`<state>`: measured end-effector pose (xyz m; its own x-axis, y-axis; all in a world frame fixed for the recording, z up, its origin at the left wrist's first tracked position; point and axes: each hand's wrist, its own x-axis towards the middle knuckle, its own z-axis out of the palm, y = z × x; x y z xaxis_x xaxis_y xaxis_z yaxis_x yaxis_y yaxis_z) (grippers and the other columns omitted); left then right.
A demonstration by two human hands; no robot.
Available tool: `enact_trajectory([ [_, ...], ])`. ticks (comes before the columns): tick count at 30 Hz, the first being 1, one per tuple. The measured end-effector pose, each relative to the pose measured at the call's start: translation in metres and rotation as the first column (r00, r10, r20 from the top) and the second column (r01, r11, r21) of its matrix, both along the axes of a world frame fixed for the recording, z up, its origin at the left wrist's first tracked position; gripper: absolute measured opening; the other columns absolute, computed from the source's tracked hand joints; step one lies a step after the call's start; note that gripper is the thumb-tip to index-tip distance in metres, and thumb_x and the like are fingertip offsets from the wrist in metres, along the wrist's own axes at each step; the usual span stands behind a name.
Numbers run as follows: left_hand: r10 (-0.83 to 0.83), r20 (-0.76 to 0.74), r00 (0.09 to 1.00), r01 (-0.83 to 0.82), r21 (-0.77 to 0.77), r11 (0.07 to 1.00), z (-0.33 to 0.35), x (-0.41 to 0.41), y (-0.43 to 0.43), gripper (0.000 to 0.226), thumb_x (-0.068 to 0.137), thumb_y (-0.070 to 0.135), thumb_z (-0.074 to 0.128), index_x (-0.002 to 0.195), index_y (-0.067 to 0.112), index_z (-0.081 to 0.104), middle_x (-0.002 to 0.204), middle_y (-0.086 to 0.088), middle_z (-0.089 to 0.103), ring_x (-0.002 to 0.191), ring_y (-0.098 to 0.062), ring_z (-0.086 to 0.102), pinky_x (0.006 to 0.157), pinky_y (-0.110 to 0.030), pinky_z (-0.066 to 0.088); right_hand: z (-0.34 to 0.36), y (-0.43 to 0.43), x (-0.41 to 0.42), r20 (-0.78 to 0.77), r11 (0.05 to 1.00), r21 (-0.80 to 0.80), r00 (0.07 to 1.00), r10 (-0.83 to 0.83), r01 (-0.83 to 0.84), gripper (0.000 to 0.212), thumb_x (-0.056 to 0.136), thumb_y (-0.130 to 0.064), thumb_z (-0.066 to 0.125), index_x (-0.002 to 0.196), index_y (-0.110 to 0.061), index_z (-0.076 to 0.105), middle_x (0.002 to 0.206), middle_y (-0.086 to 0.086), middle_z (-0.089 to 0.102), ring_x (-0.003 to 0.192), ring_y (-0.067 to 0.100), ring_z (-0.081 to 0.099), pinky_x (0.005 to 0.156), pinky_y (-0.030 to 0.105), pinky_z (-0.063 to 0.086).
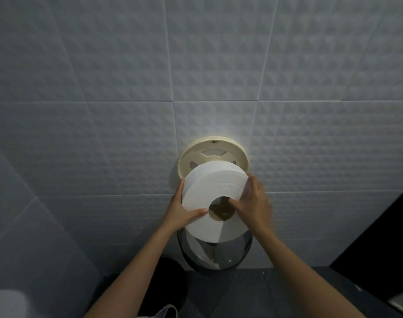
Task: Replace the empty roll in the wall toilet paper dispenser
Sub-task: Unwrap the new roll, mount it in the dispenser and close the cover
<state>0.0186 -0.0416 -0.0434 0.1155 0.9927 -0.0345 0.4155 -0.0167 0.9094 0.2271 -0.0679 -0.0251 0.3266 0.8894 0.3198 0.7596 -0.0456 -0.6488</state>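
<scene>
A big white jumbo toilet paper roll (pixel 215 187) is held in front of the round cream dispenser back plate (pixel 186 157) on the tiled wall. My left hand (pixel 181 212) grips the roll's left edge with the thumb across its face. My right hand (pixel 251 200) holds the right edge, thumb hooked into the core hole (pixel 220 211). The dispenser's smoky transparent cover (pixel 218 255) hangs open below the roll. The roll hides the lower part of the back plate and its spindle.
Grey textured wall tiles (pixel 104 111) fill the view. A dark object (pixel 379 237) stands at the right edge. A pale blurred shape (pixel 7 302) sits at the bottom left. Dark floor lies below the cover.
</scene>
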Motion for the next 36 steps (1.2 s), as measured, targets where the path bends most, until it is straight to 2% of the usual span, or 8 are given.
enact_trajectory([
  [4,0.084,-0.034,0.996,-0.081,0.092,0.992,-0.005,0.013,0.009,0.122,0.053,0.048,0.086,0.145,0.051,0.006,0.150,0.002,0.034,0.135,-0.023,0.036,0.106,-0.051,0.040,-0.010,0.014,0.002,-0.003,1.000,0.021,1.000,0.006,-0.006,0.090,0.065,-0.043,0.080,0.140,-0.028,0.031,0.135,0.006,0.049,0.115,0.027,0.054,0.084,0.046,0.054],
  [10,0.082,-0.111,0.990,-0.061,0.182,0.981,-0.007,0.020,0.017,0.121,0.058,0.036,0.087,0.147,0.046,0.006,0.150,-0.002,0.029,0.134,-0.021,0.032,0.106,-0.050,0.039,-0.027,0.025,0.006,-0.020,0.999,0.048,1.000,0.016,-0.015,0.095,0.063,-0.044,0.080,0.141,-0.029,0.028,0.139,0.004,0.044,0.117,0.027,0.053,0.085,0.051,0.054],
  [17,0.093,-0.124,0.988,-0.065,0.212,0.975,-0.012,0.021,0.018,0.122,0.056,0.033,0.089,0.147,0.047,0.008,0.145,-0.003,0.031,0.122,-0.008,0.029,0.103,-0.044,0.039,-0.037,0.027,0.010,-0.009,0.997,0.069,1.000,0.026,-0.025,0.097,0.062,-0.044,0.080,0.141,-0.028,0.026,0.140,0.005,0.043,0.120,0.028,0.050,0.085,0.051,0.054],
  [20,0.095,-0.113,0.989,-0.068,0.221,0.973,-0.007,0.022,0.023,0.121,0.057,0.033,0.088,0.147,0.047,0.008,0.144,-0.003,0.031,0.122,-0.011,0.031,0.101,-0.042,0.039,-0.035,0.032,0.013,-0.022,0.994,0.109,0.999,0.026,-0.023,0.096,0.061,-0.041,0.082,0.141,-0.027,0.030,0.139,0.005,0.045,0.120,0.028,0.051,0.084,0.049,0.054],
  [24,0.091,-0.132,0.987,-0.061,0.215,0.975,-0.004,0.022,0.033,0.120,0.058,0.034,0.088,0.146,0.050,0.007,0.146,-0.005,0.031,0.129,-0.021,0.035,0.103,-0.047,0.040,-0.031,0.044,0.013,-0.031,0.995,0.099,0.999,0.036,-0.032,0.093,0.063,-0.039,0.082,0.140,-0.025,0.032,0.139,0.005,0.046,0.119,0.027,0.052,0.086,0.047,0.053],
  [31,0.071,-0.142,0.987,-0.039,0.218,0.975,-0.002,0.023,0.062,0.119,0.060,0.033,0.087,0.145,0.051,0.006,0.150,-0.004,0.026,0.133,-0.025,0.032,0.104,-0.047,0.038,-0.033,0.069,0.014,-0.088,0.995,0.071,0.993,0.074,-0.068,0.093,0.068,-0.035,0.080,0.143,-0.031,0.024,0.143,0.003,0.040,0.126,0.025,0.046,0.091,0.051,0.052],
  [36,0.082,-0.126,0.989,-0.044,0.275,0.960,-0.006,0.025,0.081,0.115,0.063,0.030,0.086,0.143,0.053,0.007,0.155,0.002,0.019,0.139,-0.023,0.026,0.108,-0.051,0.036,-0.039,0.081,0.019,-0.082,0.987,0.083,0.986,0.147,-0.140,0.086,0.078,-0.051,0.067,0.145,-0.038,0.015,0.152,0.005,0.032,0.133,0.028,0.040,0.093,0.054,0.050],
])
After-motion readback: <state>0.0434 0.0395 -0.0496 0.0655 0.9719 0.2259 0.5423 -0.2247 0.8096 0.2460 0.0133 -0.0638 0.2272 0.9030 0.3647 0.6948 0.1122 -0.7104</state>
